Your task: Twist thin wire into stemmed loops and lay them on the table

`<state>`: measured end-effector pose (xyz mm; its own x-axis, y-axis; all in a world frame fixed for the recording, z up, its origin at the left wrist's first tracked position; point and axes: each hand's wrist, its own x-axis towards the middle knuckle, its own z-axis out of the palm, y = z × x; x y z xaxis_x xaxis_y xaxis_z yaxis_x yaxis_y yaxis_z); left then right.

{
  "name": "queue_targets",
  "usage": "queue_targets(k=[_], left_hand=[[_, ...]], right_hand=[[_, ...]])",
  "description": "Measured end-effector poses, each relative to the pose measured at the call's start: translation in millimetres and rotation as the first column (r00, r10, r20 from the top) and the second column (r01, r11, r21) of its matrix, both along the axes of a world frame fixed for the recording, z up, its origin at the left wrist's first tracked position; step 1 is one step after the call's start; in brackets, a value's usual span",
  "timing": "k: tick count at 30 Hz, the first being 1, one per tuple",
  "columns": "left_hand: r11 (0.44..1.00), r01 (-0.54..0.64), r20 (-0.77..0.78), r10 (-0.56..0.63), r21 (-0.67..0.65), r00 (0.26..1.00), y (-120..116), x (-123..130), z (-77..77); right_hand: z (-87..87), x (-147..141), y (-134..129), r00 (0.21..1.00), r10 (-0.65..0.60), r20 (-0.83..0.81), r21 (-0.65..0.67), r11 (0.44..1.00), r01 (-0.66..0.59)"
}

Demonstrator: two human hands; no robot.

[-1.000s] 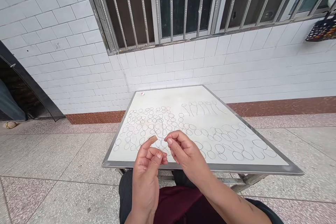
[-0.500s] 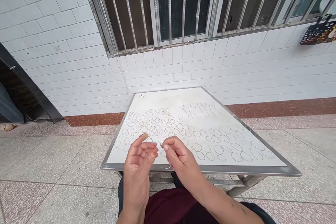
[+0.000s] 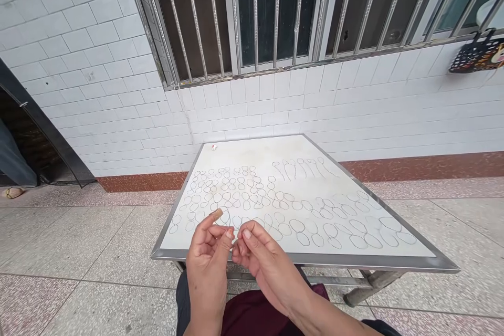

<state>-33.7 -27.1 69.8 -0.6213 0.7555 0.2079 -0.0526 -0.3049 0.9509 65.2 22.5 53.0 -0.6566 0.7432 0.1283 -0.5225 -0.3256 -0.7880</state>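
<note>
over the white table, both hands nearly touching, thumbs pinched toward fingertips, fingers curled.

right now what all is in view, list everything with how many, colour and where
table: one, white top, grey rim, centre
thin loops: dozens, dark, across the tabletop
long-tailed loops: about six, dark, far right tabletop
small object: one, white and red, far left corner
wall: one, white tile, red-brown base, behind
barred window: one, silver bars, above
round object: one, white, upper right
bag: one, dark, patterned, hanging right
doorway shape: one, grey-blue, unclear, far left
floor: one, speckled pale and pinkish, below
clothing: maroon and dark, bottom
left hand: one, tan wrap on one finger, front
right hand: one, bare, beside it
</note>
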Motion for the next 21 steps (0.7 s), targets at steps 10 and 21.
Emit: queue_targets(k=[10, 21], left_hand=[[0.999, -0.045, -0.085, 0.045, -0.006, 0.995, -3.4, -8.5, -1.9], [1.000, 0.004, -0.078, -0.004, -0.002, 0.997, -10.3, -14.2, -5.7]], right_hand=[[-8.0, 2.2, -1.3, 0.987, -0.002, 0.159, 0.182, 0.983, -0.027], [-28.9, 14.4, -1.0, 0.942, -0.139, 0.304, 0.544, 0.837, -0.052]])
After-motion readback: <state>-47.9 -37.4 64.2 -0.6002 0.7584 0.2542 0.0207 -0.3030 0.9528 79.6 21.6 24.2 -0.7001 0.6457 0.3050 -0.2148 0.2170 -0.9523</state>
